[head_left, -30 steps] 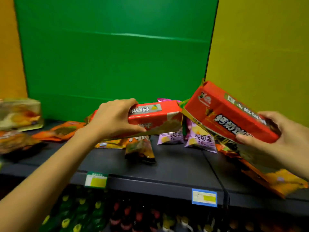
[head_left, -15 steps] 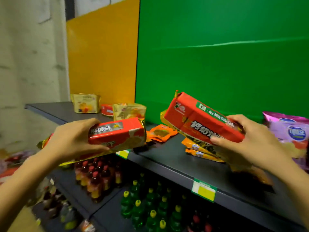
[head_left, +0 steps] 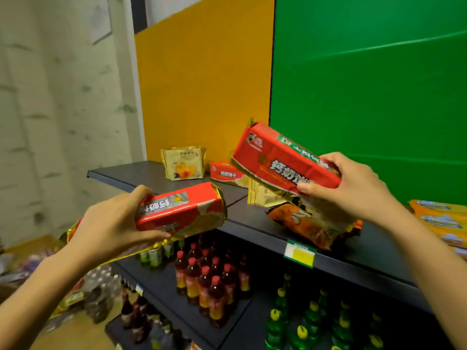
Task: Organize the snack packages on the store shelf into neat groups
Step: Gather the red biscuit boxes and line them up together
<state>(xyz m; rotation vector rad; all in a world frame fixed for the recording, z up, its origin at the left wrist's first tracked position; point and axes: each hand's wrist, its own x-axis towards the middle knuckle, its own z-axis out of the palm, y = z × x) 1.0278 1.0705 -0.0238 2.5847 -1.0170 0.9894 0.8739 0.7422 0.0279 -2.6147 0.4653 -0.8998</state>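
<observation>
My left hand (head_left: 113, 223) grips a red biscuit pack (head_left: 184, 210) in front of the shelf's left end, over the edge. Higher and to the right, my right hand (head_left: 353, 190) holds a second red biscuit pack (head_left: 280, 157), tilted, together with an orange bag (head_left: 310, 223) under it. On the dark shelf (head_left: 141, 173) behind them lies a third red biscuit pack (head_left: 225, 173), beside a standing yellow snack bag (head_left: 183, 162). A gold pack (head_left: 260, 194) sits partly hidden behind the pack in my right hand.
Orange-yellow flat packs (head_left: 442, 218) lie stacked at the shelf's far right. Lower shelves hold red-capped bottles (head_left: 207, 281) and green bottles with yellow caps (head_left: 303, 324). A green price tag (head_left: 299, 253) hangs on the shelf edge. A pale wall stands to the left.
The view has swung left along the shelf to its left end. Both hands have carried their red packs leftward, toward the third red pack and the yellow bag.
</observation>
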